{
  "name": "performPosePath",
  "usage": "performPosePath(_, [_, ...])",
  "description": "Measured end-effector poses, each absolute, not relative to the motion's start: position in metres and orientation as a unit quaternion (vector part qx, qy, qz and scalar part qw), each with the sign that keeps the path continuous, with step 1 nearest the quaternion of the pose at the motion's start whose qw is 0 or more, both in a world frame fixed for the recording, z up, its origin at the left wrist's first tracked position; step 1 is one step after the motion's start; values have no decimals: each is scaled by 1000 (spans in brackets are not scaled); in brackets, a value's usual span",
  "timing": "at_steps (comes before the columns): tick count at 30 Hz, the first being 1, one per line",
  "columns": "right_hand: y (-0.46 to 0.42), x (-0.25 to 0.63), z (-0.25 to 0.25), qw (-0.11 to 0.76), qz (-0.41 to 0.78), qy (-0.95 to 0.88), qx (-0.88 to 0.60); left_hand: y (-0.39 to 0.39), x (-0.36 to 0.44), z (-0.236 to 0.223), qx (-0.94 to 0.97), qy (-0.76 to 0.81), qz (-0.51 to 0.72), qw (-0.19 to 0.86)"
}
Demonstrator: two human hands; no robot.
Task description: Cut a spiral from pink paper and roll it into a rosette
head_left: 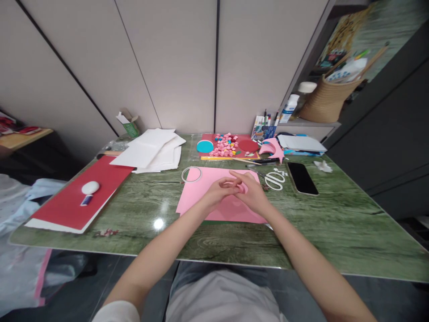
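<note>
My left hand (220, 191) and my right hand (254, 191) meet above a stack of pink paper (197, 201). Between their fingertips is a small pink paper piece (241, 188), partly hidden by the fingers. The fingers of both hands are bent in around it, while one right finger points out to the left. A thin white ring (192, 180) lies over the stack's upper left corner. Just right of my right hand are white-handled scissors (275, 180).
Pink paper balls (225, 145) and a blue disc (205, 146) lie on a red sheet at the back. White sheets (150, 150) and red paper (80, 197) with a white oval object (90, 187) are left. A phone (302, 178) and a pen box (264, 128) are right.
</note>
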State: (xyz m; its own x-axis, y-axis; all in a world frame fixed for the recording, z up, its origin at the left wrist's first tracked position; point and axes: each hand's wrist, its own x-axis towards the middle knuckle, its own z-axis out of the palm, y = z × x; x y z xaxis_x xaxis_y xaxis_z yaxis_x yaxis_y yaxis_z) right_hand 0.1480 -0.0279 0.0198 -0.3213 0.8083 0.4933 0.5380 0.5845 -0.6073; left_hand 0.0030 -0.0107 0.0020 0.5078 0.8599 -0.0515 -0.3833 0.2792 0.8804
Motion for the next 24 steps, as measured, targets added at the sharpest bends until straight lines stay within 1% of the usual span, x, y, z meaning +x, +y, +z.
performPosePath(4, [-28, 149, 22, 405, 165, -791, -427, -9, 2, 1, 419, 272, 425, 755])
performPosePath(9, [-28, 151, 24, 407, 165, -785, -436, -4, -1, -2, 385, 307, 430, 757])
performPosePath(19, [-26, 152, 19, 369, 197, -808, -414, -3, -4, 4, 412, 330, 401, 749])
performPosePath(24, [-24, 151, 15, 388, 175, -796, -431, -3, -2, 0, 407, 312, 426, 745])
